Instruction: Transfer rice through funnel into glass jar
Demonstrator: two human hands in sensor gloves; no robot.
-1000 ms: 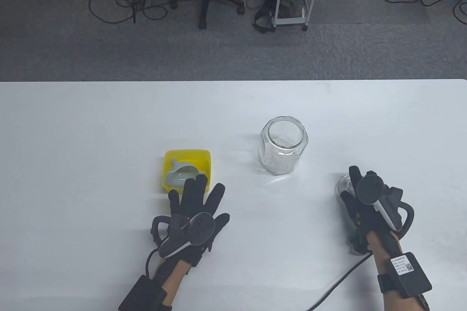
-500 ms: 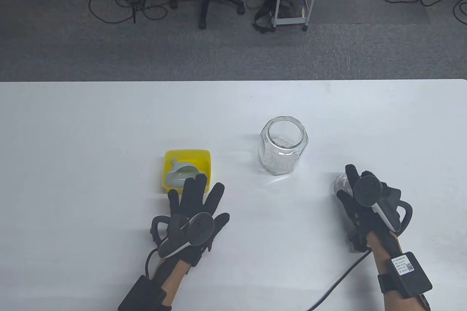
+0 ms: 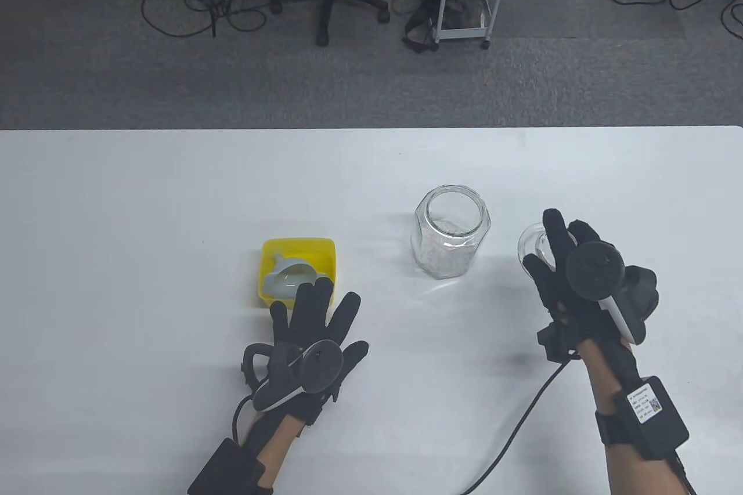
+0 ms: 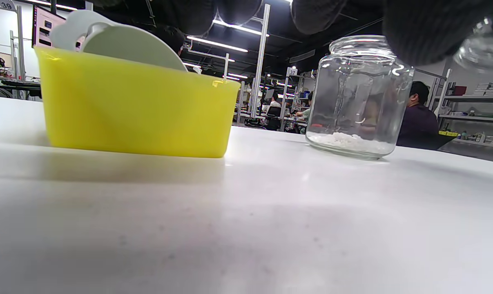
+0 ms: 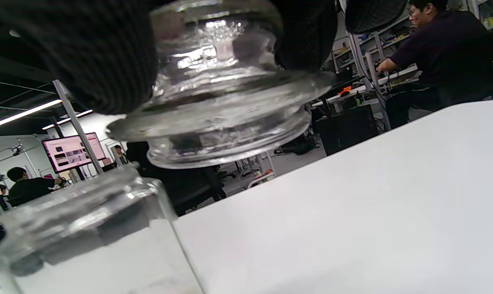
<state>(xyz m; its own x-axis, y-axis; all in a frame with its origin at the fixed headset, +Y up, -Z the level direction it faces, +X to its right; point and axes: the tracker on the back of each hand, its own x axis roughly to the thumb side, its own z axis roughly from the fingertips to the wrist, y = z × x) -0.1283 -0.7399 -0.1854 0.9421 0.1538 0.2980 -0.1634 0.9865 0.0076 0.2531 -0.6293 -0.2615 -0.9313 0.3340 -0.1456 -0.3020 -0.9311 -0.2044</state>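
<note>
White table [image 3: 145,199], right hand [image 3: 580,286] holding lid [image 3: 531,245] aloft

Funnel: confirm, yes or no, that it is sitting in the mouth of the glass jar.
No, the funnel lies in the yellow tub, and the glass jar stands open beside it.

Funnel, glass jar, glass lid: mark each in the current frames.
funnel [image 3: 288,276], table view, on its pale cone inside the yellow bin
glass jar [image 3: 450,239], table view, on its side wall
glass lid [image 5: 226,118], right wrist view, on its rim

right hand [image 3: 580,280] lifted glass lid [image 3: 531,245] off table, carried toward glass jar [image 3: 450,231]
</note>
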